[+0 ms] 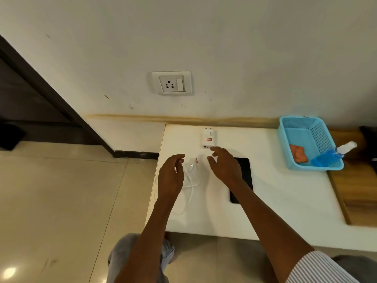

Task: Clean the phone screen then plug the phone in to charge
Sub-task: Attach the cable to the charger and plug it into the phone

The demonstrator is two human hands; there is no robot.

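Blue basket (324, 137) at table (275, 190) right holds an orange cloth (298, 153) and a spray bottle (334, 154); phone (246, 170) lies face-down-dark under the right hand (224, 166), charger (209, 138) beyond it, cable (190, 180) beside the left hand (170, 176), both hands released, grasping nothing.

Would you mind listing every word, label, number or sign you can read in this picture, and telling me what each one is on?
Nothing here can be read for certain.
Charger: a small label with a red border and some grey print above it, both too small and blurred to read.
Wall above the blue basket: a small dark mark at the rim, unreadable.
Wall socket, phone, cable and spray bottle: no text visible.
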